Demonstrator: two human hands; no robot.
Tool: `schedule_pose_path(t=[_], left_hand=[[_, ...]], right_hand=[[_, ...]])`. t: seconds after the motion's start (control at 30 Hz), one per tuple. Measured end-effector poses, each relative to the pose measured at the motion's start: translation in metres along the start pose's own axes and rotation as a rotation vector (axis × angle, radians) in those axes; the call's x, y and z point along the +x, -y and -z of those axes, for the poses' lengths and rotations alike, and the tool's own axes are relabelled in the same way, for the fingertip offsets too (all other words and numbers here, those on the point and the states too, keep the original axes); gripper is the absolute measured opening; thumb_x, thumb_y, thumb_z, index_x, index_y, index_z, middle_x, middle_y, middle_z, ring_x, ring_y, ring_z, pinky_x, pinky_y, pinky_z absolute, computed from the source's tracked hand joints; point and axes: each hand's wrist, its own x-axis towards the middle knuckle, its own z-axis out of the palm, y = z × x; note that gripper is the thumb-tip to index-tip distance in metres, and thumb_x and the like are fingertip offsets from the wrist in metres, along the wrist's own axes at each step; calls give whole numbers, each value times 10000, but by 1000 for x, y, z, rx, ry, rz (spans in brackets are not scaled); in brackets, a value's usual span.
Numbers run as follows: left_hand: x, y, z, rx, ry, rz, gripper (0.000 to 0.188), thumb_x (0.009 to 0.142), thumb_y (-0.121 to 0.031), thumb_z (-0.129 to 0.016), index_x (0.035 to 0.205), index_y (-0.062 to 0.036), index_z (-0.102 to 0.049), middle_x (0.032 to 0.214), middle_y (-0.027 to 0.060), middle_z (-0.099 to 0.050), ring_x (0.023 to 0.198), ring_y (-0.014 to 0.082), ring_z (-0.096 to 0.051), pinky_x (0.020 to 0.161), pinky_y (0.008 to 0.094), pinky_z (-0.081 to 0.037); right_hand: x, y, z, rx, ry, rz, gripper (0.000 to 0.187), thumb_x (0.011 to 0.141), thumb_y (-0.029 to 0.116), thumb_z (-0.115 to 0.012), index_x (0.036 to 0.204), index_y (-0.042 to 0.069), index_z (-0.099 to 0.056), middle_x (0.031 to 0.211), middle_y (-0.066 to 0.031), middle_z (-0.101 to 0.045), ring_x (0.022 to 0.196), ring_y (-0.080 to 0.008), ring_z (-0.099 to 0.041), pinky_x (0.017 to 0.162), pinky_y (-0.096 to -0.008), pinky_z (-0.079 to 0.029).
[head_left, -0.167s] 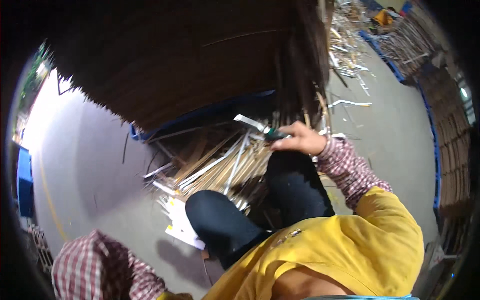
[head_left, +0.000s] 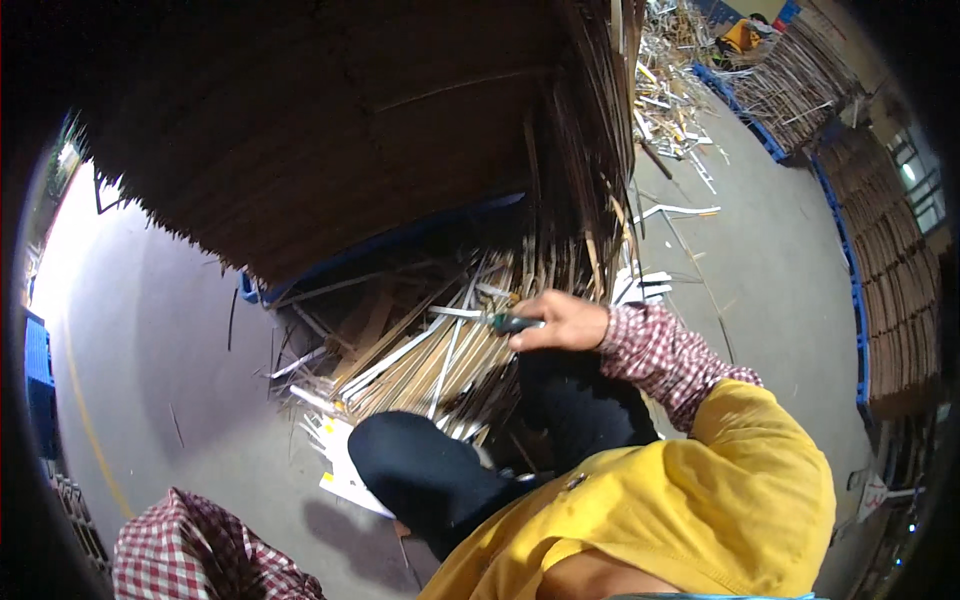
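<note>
My right hand [head_left: 560, 321] is closed around the dark green handle of a knife-like cutting tool [head_left: 518, 324], whose flat pale blade points left. It sits above my right knee, over a heap of thin cardboard strips [head_left: 430, 345] on the floor. Right beyond it rises a tall stack of brown cardboard sheets [head_left: 400, 130], with loose strips hanging down its near corner. Of my left arm only the checked sleeve [head_left: 200, 550] shows at the lower left; the left hand is out of sight.
A blue pallet [head_left: 248, 288] lies beneath the tall stack. More offcuts [head_left: 672, 90] litter the floor at the far right. Further stacks of cardboard [head_left: 895, 290] stand along the right side on blue pallets. White printed sheets [head_left: 345, 470] lie left of my knees.
My right hand has come down and left with the cutting tool, away from the stack's corner and nearer my knees. The whole view has shifted slightly.
</note>
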Motion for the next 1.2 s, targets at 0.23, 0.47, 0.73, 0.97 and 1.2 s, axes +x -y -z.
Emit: schedule_pose_path(t=[0.23, 0.47, 0.73, 0.97, 1.2], left_hand=[[-90, 53, -53, 62, -48, 261, 325, 855, -190, -299, 1031, 42, -444, 1042, 194, -478, 913, 247, -511, 799, 326, -416], [-180, 149, -116, 11, -9, 485, 326, 859, -207, -306, 1018, 41, -446, 1021, 197, -484, 905, 242, -509, 798, 325, -412], [-154, 193, -142, 38, -8, 503, 329, 864, -226, -313, 1003, 40, -449, 997, 201, -491, 896, 237, -506, 796, 323, -407], [-46, 217, -126, 44, -166, 364, 334, 868, -243, -320, 989, 39, -452, 975, 205, -497, 888, 232, -504, 794, 322, -403], [114, 226, -77, -52, -500, 217, 340, 872, -259, -326, 976, 38, -454, 954, 208, -502, 879, 227, -502, 792, 321, -398]], right_hand=[[34, -26, -16, 86, 183, 21, 382, 783, 302, -514, 901, -61, -506, 742, -184, -540, 684, -274, -545, 632, -346, -448], [65, -95, -54, -15, 837, 140, 334, 760, 293, -513, 688, -32, -493, 602, -175, -506, 578, -291, -518, 563, -401, -426], [95, -86, -27, 168, 650, 103, 342, 722, 314, -534, 710, -26, -502, 637, -207, -510, 628, -311, -529, 596, -422, -426], [87, -85, -47, 104, 656, -170, 389, 686, 348, -535, 660, -39, -523, 573, -174, -479, 557, -321, -495, 543, -426, -392], [75, -65, -66, -385, 544, -252, 406, 688, 386, -528, 756, -14, -558, 711, -191, -536, 648, -344, -519, 587, -432, -414]])
